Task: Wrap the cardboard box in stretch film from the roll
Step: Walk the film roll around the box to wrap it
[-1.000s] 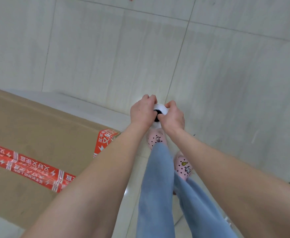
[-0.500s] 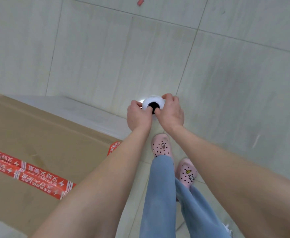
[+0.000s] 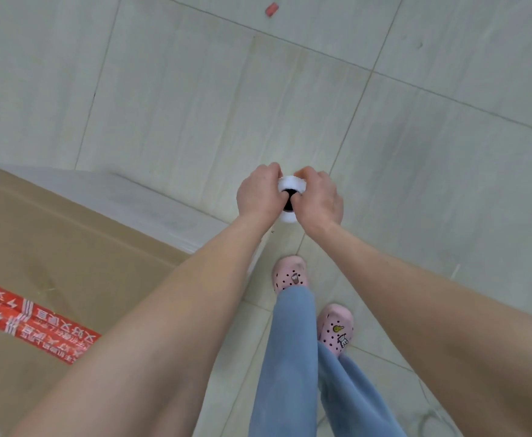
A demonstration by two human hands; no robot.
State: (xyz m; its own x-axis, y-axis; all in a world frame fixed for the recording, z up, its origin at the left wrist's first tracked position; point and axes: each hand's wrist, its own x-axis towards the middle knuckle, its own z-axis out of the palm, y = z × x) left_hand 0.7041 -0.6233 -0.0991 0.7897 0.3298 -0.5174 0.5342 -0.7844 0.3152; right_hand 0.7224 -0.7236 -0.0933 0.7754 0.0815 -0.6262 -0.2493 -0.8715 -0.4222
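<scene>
A white roll of stretch film (image 3: 292, 184) stands upright in front of me, its dark core facing up. My left hand (image 3: 258, 195) grips its left side and my right hand (image 3: 319, 200) grips its right side, fingers curled round the top. A big brown cardboard box (image 3: 53, 247) with red printed tape (image 3: 28, 323) fills the lower left. A hazy sheet of film (image 3: 151, 203) runs along the box's far side towards the roll.
Pale floor tiles (image 3: 416, 152) spread all around. My two feet in pink clogs (image 3: 291, 274) stand just right of the box corner, below the roll. A small red scrap (image 3: 271, 9) lies on the floor at the top.
Both hands with the roll have moved forward, away from the box corner, and my feet have stepped along. More of the box's far side shows.
</scene>
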